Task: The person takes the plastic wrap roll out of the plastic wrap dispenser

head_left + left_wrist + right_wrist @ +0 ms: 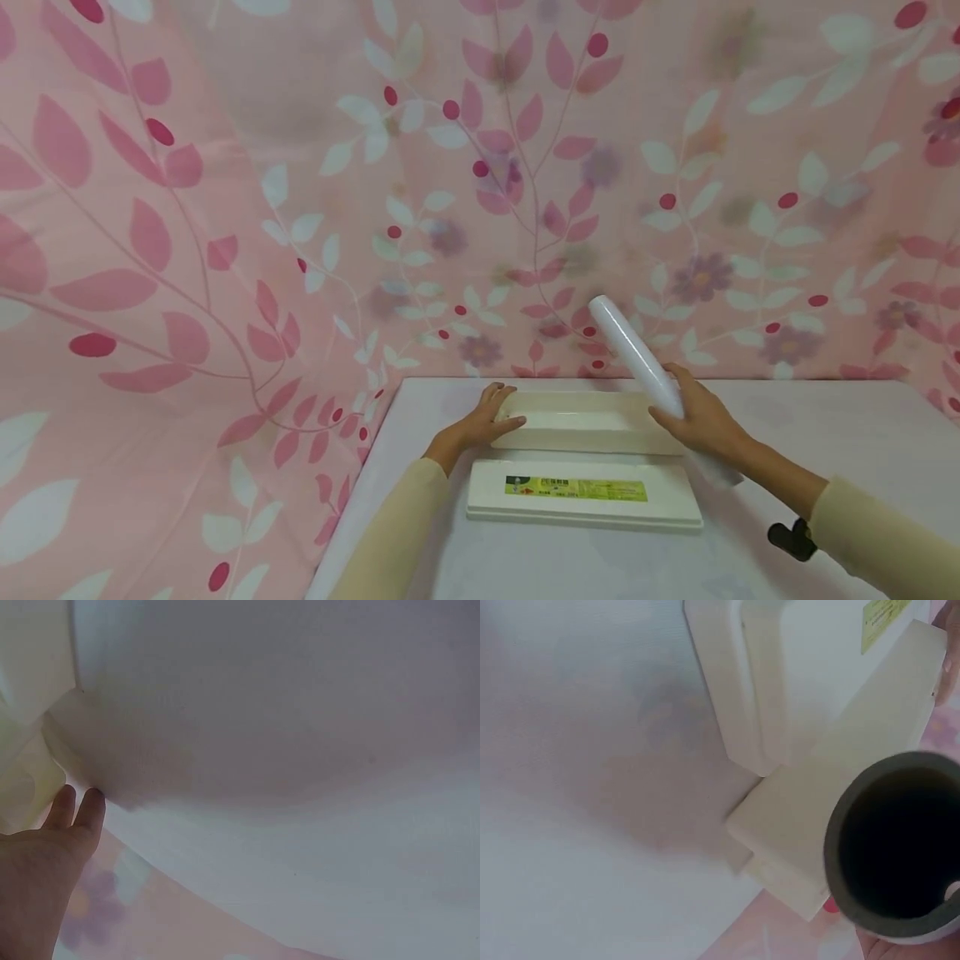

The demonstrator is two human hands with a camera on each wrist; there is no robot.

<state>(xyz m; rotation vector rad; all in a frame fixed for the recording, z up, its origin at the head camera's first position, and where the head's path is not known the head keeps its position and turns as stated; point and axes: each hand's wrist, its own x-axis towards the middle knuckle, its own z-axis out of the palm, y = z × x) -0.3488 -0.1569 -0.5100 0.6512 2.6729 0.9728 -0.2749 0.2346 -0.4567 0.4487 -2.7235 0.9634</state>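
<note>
Item: white film roll (637,358), gripped in the right hand (701,417), tilted up over the right end of the open dispenser tray (585,421).
Left hand (487,421): flat fingers resting on the tray's left end.
Lid (585,496): just in front of the tray.
Risk: the roll's low end may catch the tray wall and shift the tray.
Room: the table edge (360,492) lies near to the left; open to the right.

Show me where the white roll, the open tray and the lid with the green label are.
white roll (628,348), head view, middle of its upper length
open tray (585,414), head view, inner floor
lid (577,489), head view, green label
</note>
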